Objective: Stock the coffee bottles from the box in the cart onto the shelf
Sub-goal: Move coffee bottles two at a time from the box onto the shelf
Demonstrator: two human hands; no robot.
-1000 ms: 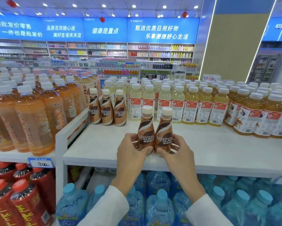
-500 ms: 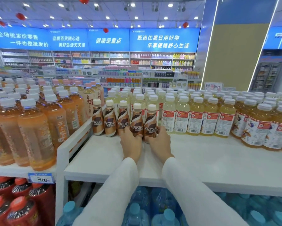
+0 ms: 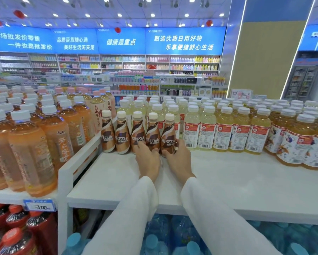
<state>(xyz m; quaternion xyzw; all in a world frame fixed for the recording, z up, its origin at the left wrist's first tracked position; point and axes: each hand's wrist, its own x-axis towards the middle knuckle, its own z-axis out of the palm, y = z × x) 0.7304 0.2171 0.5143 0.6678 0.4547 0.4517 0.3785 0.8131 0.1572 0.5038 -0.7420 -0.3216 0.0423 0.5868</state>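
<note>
Several brown Nescafe coffee bottles [image 3: 122,133] with cream caps stand in a row at the back left of the white shelf [image 3: 228,181]. My left hand [image 3: 148,159] grips the base of the fourth bottle [image 3: 152,133]. My right hand [image 3: 178,159] grips the base of the fifth, rightmost bottle [image 3: 168,135]. Both bottles stand upright on the shelf, in line with the others. The box and cart are out of view.
Yellow drink bottles [image 3: 222,129] fill the shelf's back and right. Orange tea bottles [image 3: 27,148] crowd the neighbouring shelf on the left behind a white divider [image 3: 77,162]. Red-capped bottles [image 3: 16,236] and blue water bottles [image 3: 172,236] sit below.
Both hands carried two coffee bottles from the shelf's front edge to the back and set them at the right end of the coffee row. My arms are stretched further forward.
</note>
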